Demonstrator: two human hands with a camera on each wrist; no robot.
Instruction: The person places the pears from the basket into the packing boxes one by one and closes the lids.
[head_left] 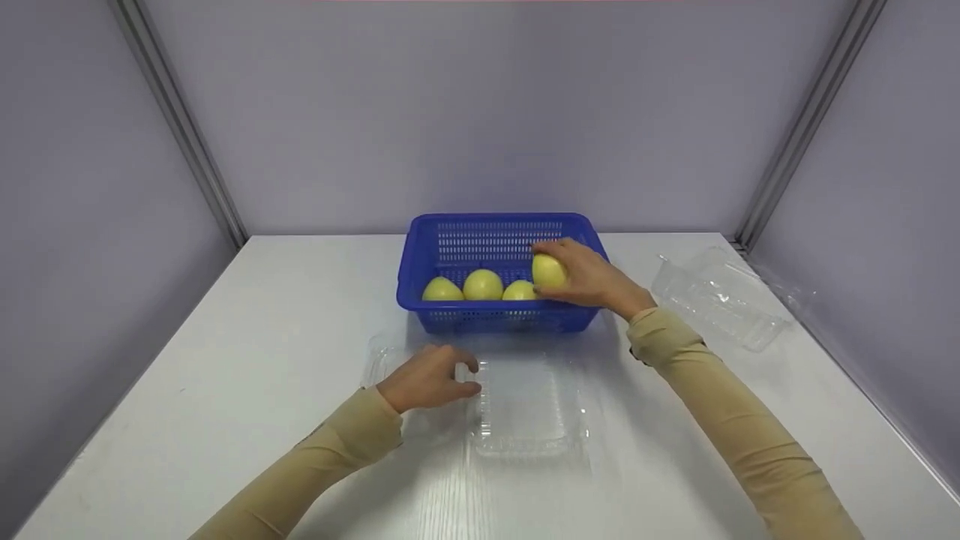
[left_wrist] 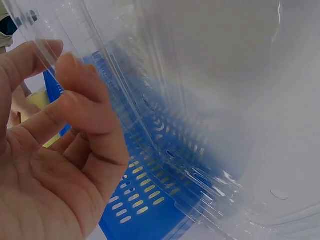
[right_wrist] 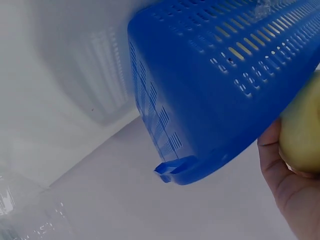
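My right hand [head_left: 589,274] grips a smooth pale yellow fruit [head_left: 550,271] at the right end of a blue plastic basket [head_left: 495,318]. In the right wrist view the held fruit [right_wrist: 304,125] shows at the edge beside the basket's rim. Three similar fruits [head_left: 482,285] lie inside the basket. My left hand [head_left: 427,379] is over the clear plastic clamshell box [head_left: 529,409], which lies spread in front of the basket. Its thumb and fingertips are bent and apart, right at the box's inner edge. The left wrist view shows the clear wall [left_wrist: 135,100] close beside these fingers.
More clear plastic packaging [head_left: 720,296] lies at the right side of the white table [head_left: 262,360]. Grey panels [head_left: 495,112] stand behind the table and at both sides, with metal posts [head_left: 180,120] at the corners.
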